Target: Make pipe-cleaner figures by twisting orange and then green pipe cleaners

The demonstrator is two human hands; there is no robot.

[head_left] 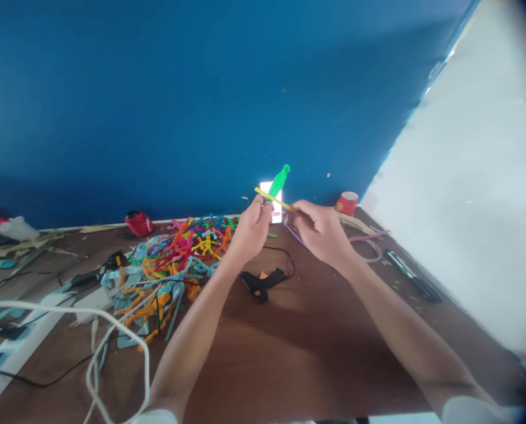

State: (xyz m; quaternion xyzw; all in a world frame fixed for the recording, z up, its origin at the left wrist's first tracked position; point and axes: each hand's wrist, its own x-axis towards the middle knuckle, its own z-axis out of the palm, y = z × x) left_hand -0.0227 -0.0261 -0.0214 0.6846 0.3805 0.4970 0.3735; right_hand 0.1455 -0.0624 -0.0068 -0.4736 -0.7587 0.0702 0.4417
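My left hand [253, 229] is closed around the lower end of a bright green bottle-shaped piece [279, 182], which tilts up to the right and ends in a small knob. A thin yellow strip [275, 200] crosses in front of it. The fingers of my right hand [320, 229] pinch the strip's right end, while its left end reaches past my left thumb. Just behind the green piece stands a phone [277, 215] with a bright screen, partly covered. Below my hands, a black glue gun [260, 285] with an orange trigger lies on the brown table [289, 353].
Left of my arm spreads a tangled heap of colourful fuzzy strips [187, 247]. A white power strip [22, 347] and a looping white cable [146, 359] occupy the near left. At right are a red paper cup [346, 204] and dark markers [412, 275]. A blue wall [201, 106] rises behind.
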